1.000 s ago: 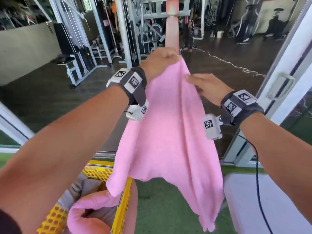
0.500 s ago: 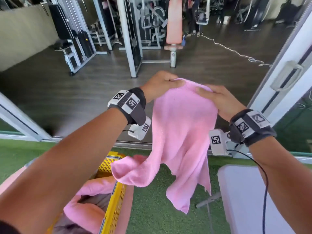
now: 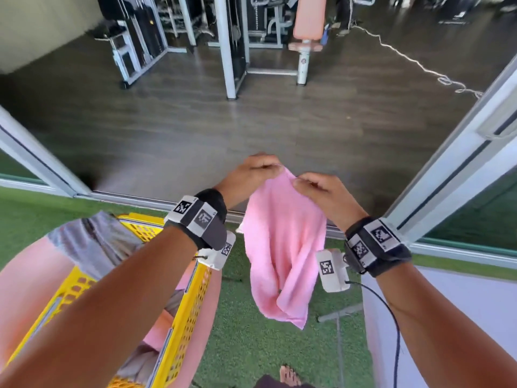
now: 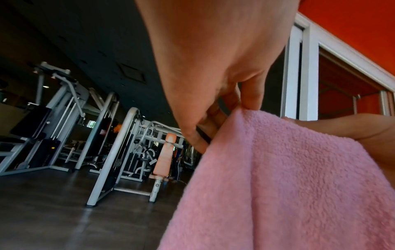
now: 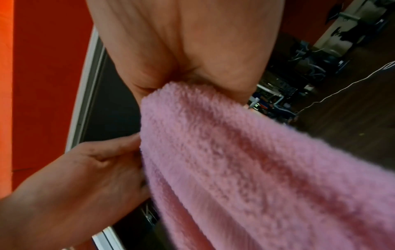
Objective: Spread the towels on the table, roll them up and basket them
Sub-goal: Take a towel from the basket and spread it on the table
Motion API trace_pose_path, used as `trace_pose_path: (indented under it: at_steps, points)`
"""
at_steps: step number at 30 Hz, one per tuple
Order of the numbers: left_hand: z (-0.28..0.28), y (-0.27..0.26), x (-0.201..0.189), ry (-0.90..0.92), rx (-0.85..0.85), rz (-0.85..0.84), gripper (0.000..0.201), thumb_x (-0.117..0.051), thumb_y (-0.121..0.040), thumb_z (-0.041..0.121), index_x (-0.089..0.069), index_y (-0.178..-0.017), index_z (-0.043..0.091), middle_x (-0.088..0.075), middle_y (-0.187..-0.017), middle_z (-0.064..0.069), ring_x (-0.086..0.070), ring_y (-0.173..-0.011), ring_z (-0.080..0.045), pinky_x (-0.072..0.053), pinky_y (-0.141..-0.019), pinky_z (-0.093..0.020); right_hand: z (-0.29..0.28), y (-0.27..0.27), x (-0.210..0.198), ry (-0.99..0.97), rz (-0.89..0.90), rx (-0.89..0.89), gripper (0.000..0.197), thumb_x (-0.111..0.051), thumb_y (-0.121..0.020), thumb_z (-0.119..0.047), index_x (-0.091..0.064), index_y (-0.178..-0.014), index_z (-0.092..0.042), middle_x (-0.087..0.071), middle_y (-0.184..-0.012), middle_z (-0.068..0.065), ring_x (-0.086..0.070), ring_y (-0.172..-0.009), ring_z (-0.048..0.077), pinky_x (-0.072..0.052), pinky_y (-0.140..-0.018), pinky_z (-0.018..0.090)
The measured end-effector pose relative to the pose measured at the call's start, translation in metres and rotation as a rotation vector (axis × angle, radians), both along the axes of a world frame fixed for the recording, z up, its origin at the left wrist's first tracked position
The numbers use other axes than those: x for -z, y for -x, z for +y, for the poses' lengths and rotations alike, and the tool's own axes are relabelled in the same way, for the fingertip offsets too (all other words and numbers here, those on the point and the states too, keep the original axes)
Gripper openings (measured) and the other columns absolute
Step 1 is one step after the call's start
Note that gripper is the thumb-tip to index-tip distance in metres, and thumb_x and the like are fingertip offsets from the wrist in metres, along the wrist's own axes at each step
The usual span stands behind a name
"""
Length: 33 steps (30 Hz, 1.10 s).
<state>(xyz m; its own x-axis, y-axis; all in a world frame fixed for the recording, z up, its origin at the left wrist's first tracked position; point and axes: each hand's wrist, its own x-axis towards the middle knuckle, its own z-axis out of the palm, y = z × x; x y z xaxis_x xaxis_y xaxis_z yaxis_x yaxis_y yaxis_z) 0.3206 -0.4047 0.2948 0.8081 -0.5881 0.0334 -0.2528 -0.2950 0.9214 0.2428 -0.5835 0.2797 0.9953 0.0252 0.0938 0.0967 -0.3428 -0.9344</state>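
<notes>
**Pink towel held up by both hands, over grass between basket and table**

Left hand [image 3: 249, 175] and right hand [image 3: 321, 194] both pinch the top edge of a pink towel [image 3: 282, 247], close together, near touching. Fingers curled, clamped on the cloth. Left wrist view: fingertips [image 4: 250, 99] nip the towel [image 4: 288, 186] edge, thumb side hidden behind the cloth. Right wrist view: the right palm [image 5: 192, 50] sits on top of the towel [image 5: 256, 169], fingers buried in the fold, exact finger grip not visible there; the left hand [image 5: 96, 169] touches the same edge from the side.

Towel hangs free in the air, bunched and creased, lower end folded in on itself, not spread. It hangs above the green turf [image 3: 251, 345], clear of the ground.

Yellow basket [image 3: 184, 317] lower left, under the left forearm, perforated walls. More cloth inside and draped on it: grey towel [image 3: 92, 242] over the far rim, pink cloth [image 3: 159, 331] inside. Blurred, count unclear.

White table [image 3: 447, 303] lower right, only a corner in frame, part covered by the right forearm. Towel is beside it, not on it.

Both wrists carry black bands with tag markers. Cable [image 3: 391, 317] runs from the right wrist unit down. Bare foot [image 3: 289, 375] at the bottom edge. Gym machines [image 3: 232, 37] and dark floor behind, through an open sliding door [image 3: 461, 163].
</notes>
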Motion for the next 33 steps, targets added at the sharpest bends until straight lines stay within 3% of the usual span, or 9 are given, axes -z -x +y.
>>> trace_pose_path:
  at_steps: [4,9,13,17,21,25,28,30,33]
  points:
    - [0.008,0.001,-0.023,0.140,-0.081,0.100,0.018,-0.054,-0.092,0.013,-0.047,-0.075,0.009,-0.039,-0.068,-0.002,-0.039,-0.062,-0.008,-0.029,-0.057,-0.023,0.020,-0.023,-0.032,-0.016,-0.107,0.042,0.028,-0.057,-0.092,-0.030,-0.060,-0.079,-0.005,-0.048,-0.072,0.000,-0.043,-0.072,0.008,-0.034,-0.068,0.032]
    - [0.028,0.016,-0.040,0.191,-0.019,0.140,0.029,-0.056,-0.095,0.018,-0.056,-0.088,-0.010,-0.051,-0.074,-0.003,-0.046,-0.069,-0.009,-0.031,-0.056,-0.019,0.043,-0.028,-0.046,-0.103,-0.185,0.064,0.028,-0.060,-0.092,-0.021,-0.055,-0.064,-0.016,-0.040,-0.063,-0.003,-0.038,-0.065,0.008,-0.029,-0.064,0.031]
    - [0.042,0.021,-0.047,0.258,-0.013,0.158,0.026,-0.057,-0.094,0.013,-0.053,-0.071,0.001,-0.044,-0.065,-0.005,-0.041,-0.064,-0.014,-0.026,-0.058,-0.024,0.057,-0.023,-0.049,-0.075,-0.189,0.057,0.028,-0.060,-0.094,-0.017,-0.056,-0.066,-0.013,-0.039,-0.059,-0.012,-0.035,-0.059,0.004,-0.029,-0.058,0.022]
    - [0.053,0.030,-0.044,0.309,-0.026,0.308,0.031,-0.052,-0.096,0.018,-0.061,-0.106,-0.010,-0.062,-0.097,-0.025,-0.058,-0.084,-0.026,-0.044,-0.069,-0.033,0.066,-0.018,-0.056,-0.090,-0.178,0.020,0.022,-0.060,-0.094,-0.018,-0.061,-0.075,-0.006,-0.044,-0.061,-0.007,-0.037,-0.058,0.004,-0.030,-0.056,0.017]
    - [0.062,0.035,-0.046,0.352,-0.095,0.204,0.016,-0.048,-0.097,0.008,-0.057,-0.092,-0.003,-0.060,-0.074,-0.005,-0.055,-0.066,-0.010,-0.043,-0.060,-0.020,0.074,-0.020,-0.065,-0.066,-0.162,-0.043,0.021,-0.063,-0.092,-0.022,-0.064,-0.081,-0.005,-0.053,-0.069,0.000,-0.045,-0.066,0.007,-0.036,-0.064,0.021]
    - [0.069,0.037,-0.051,0.332,-0.125,0.125,0.019,-0.050,-0.097,0.009,-0.057,-0.080,0.003,-0.054,-0.068,0.002,-0.048,-0.064,-0.007,-0.038,-0.059,-0.017,0.081,-0.019,-0.069,-0.037,-0.175,-0.098,0.029,-0.060,-0.094,-0.023,-0.063,-0.082,0.003,-0.045,-0.070,0.006,-0.040,-0.067,0.014,-0.032,-0.065,0.028]
    - [0.071,0.040,-0.052,0.259,-0.158,0.004,0.027,-0.055,-0.094,0.018,-0.055,-0.073,0.000,-0.040,-0.067,-0.007,-0.035,-0.064,-0.018,-0.027,-0.058,-0.027,0.085,-0.018,-0.068,-0.047,-0.170,-0.097,0.033,-0.059,-0.095,-0.024,-0.059,-0.078,0.005,-0.038,-0.068,0.005,-0.035,-0.066,0.013,-0.029,-0.065,0.028]
    - [0.074,0.035,-0.056,0.242,-0.192,-0.069,0.028,-0.055,-0.092,0.018,-0.055,-0.073,-0.002,-0.041,-0.069,-0.009,-0.037,-0.067,-0.019,-0.030,-0.061,-0.031,0.088,-0.015,-0.062,-0.061,-0.148,-0.086,0.036,-0.059,-0.095,-0.025,-0.050,-0.065,-0.007,-0.033,-0.065,-0.001,-0.032,-0.063,0.009,-0.027,-0.059,0.024]
    - [0.086,0.022,-0.063,0.270,-0.315,-0.116,0.035,-0.057,-0.089,0.018,-0.045,-0.068,-0.007,-0.033,-0.068,-0.009,-0.031,-0.066,-0.020,-0.025,-0.061,-0.033,0.087,-0.005,-0.038,-0.083,-0.083,-0.108,0.037,-0.055,-0.097,-0.024,-0.042,-0.064,-0.013,-0.032,-0.066,-0.001,-0.031,-0.064,0.009,-0.025,-0.057,0.026]
